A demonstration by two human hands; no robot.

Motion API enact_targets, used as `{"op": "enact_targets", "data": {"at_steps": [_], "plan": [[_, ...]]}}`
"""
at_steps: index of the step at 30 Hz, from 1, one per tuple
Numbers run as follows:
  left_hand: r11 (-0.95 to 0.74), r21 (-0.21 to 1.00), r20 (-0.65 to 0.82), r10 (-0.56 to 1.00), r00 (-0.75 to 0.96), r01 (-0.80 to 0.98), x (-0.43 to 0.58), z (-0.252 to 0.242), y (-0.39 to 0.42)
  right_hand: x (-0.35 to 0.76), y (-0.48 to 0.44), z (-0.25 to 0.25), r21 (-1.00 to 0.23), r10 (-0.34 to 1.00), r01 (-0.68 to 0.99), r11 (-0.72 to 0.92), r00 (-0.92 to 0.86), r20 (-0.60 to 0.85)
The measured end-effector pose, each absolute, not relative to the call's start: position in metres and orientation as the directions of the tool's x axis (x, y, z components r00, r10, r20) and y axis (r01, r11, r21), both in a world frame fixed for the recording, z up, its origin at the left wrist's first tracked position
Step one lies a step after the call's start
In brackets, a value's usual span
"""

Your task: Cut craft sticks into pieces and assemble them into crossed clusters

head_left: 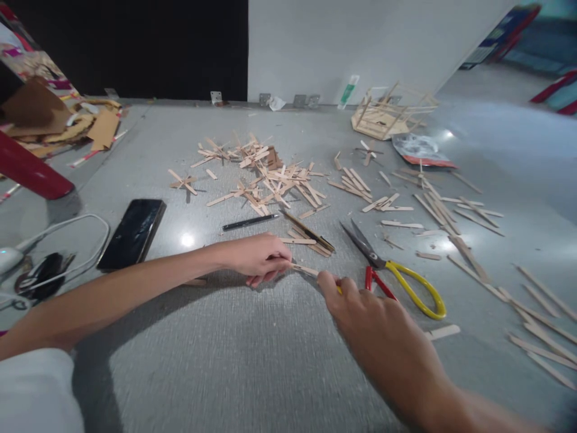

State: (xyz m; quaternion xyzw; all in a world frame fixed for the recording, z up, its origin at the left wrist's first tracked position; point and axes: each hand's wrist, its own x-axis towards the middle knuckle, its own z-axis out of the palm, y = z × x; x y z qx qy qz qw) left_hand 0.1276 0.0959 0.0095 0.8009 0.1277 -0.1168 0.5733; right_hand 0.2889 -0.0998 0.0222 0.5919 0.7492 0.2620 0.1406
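Over the near middle of the table, my left hand (260, 257) is closed, pinching one end of a thin wooden craft stick (305, 270). My right hand (374, 322) is wrapped around a tool with a yellow handle (339, 290); only a bit of yellow shows, so I cannot tell its exact kind. Its fingertips meet the far end of the stick. Just beyond the right hand lie large scissors (377, 261), blades spread, with one yellow loop and one red loop partly hidden by the hand. A black pen (250, 222) and a brownish slim tool (311, 231) rest past the left hand.
Many craft sticks (283, 180) lie heaped mid-table, others (437, 213) scattered right. A stick-built frame (383, 114) and plastic bag (424, 150) stand at the back right. At left are a phone (132, 234), a white cable (101, 219), keys (42, 276) and cardboard scraps (104, 128).
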Motion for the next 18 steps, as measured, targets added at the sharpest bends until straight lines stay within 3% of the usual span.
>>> {"op": "enact_targets", "data": {"at_steps": [7,11,18], "plan": [[-0.323,0.888,-0.321,0.074,0.944,0.327,0.128,0.012,0.095,0.289,-0.104,0.021,0.577,0.969,0.803,0.15,-0.235,0.075],[-0.314,0.893,-0.312,0.084,0.946,0.323,0.129,0.012,0.094,0.298,-0.102,0.02,0.525,0.972,0.833,0.177,-0.231,0.038],[-0.33,0.89,-0.308,0.077,0.948,0.316,0.128,0.014,0.094,0.306,-0.103,0.016,0.455,0.958,0.88,0.137,-0.234,0.164]]}}
